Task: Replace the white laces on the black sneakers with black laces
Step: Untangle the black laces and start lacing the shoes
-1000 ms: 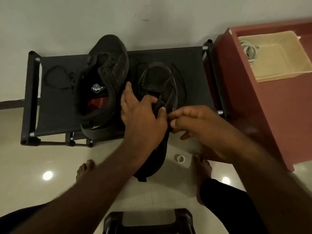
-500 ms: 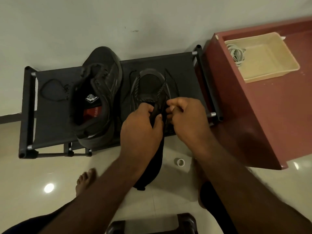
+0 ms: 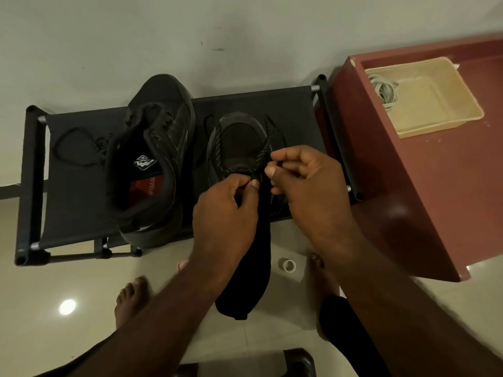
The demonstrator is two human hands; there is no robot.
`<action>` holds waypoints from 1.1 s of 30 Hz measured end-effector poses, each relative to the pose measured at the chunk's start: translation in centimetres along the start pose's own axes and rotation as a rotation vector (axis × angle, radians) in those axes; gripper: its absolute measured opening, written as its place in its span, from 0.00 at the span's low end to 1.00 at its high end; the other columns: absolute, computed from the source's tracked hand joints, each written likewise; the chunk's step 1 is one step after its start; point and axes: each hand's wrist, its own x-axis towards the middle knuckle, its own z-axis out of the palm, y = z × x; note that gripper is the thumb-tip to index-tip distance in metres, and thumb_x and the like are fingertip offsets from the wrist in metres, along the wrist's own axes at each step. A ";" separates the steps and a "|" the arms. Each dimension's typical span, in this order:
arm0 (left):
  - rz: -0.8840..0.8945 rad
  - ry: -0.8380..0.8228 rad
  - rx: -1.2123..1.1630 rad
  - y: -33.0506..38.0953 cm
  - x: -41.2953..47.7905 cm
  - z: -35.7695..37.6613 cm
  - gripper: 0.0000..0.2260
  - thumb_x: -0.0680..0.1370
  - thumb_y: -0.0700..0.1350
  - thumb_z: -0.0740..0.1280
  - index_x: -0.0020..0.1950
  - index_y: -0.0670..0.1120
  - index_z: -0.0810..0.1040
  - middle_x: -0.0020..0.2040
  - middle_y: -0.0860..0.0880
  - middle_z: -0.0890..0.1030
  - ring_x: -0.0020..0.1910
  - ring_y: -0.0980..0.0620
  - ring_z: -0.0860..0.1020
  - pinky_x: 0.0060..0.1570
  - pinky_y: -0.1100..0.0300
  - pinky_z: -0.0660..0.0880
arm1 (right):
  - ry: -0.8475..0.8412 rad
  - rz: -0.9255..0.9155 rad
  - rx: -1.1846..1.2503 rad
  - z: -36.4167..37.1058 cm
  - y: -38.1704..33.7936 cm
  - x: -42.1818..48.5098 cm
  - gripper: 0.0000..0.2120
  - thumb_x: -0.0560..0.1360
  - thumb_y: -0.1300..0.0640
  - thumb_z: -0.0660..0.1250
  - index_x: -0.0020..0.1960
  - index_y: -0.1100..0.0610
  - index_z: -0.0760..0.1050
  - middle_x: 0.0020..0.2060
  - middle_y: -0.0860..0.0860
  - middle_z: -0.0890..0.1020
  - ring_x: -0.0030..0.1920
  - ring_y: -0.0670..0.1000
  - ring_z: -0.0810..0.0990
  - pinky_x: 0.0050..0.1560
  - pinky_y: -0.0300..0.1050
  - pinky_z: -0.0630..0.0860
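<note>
Two black sneakers sit on a low black fabric rack [image 3: 76, 191]. The left sneaker [image 3: 152, 159] lies unlaced, its logo insole showing. The right sneaker [image 3: 242, 148] points toe away from me, its heel hanging over the rack's front edge. A speckled black lace [image 3: 217, 148] runs along both sides of its toe. My left hand [image 3: 226, 210] grips the tongue area at the eyelets. My right hand [image 3: 307, 180] pinches the lace just right of the eyelets. Another black lace [image 3: 76, 148] lies loose on the rack at left. White laces [image 3: 383, 91] lie coiled in a beige tray [image 3: 435, 115].
The tray rests on a dark red cabinet [image 3: 424, 202] right of the rack. A small roll of tape [image 3: 288, 265] lies on the tiled floor between my bare feet [image 3: 130, 300]. A black stool edge [image 3: 296, 363] shows at the bottom. A wall is behind the rack.
My right hand has moved up from the shoe's right side to the eyelets, pulling the lace. My left hand stays on the tongue. The camera has tilted slightly.
</note>
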 end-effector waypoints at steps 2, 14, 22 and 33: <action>-0.007 0.001 -0.008 0.0 0.1 0.0 0.08 0.81 0.51 0.63 0.50 0.53 0.81 0.37 0.57 0.80 0.36 0.60 0.79 0.37 0.59 0.79 | 0.004 0.014 0.010 -0.2 0.1 0.1 0.06 0.77 0.63 0.71 0.53 0.56 0.81 0.42 0.49 0.85 0.39 0.45 0.84 0.40 0.33 0.78; -0.095 -0.023 -0.088 0.0 0.5 0.1 0.06 0.78 0.54 0.68 0.46 0.55 0.82 0.35 0.58 0.81 0.36 0.62 0.79 0.34 0.68 0.74 | -0.004 0.094 0.131 -0.9 0.2 1.0 0.08 0.78 0.64 0.70 0.55 0.54 0.78 0.43 0.52 0.86 0.45 0.48 0.86 0.47 0.41 0.83; -0.072 -0.034 -0.074 -0.1 0.4 0.1 0.05 0.77 0.56 0.68 0.44 0.57 0.81 0.35 0.59 0.81 0.36 0.63 0.79 0.33 0.70 0.74 | -0.005 0.061 0.153 -0.2 0.3 0.9 0.06 0.77 0.65 0.70 0.52 0.57 0.78 0.39 0.53 0.85 0.42 0.47 0.86 0.42 0.37 0.81; -0.024 -0.086 -0.008 -0.4 0.9 -0.5 0.07 0.77 0.56 0.69 0.47 0.54 0.82 0.36 0.57 0.82 0.36 0.63 0.80 0.36 0.65 0.78 | -0.001 -0.008 -0.039 0.5 0.4 0.8 0.05 0.77 0.62 0.72 0.50 0.53 0.80 0.39 0.48 0.85 0.40 0.44 0.85 0.40 0.34 0.79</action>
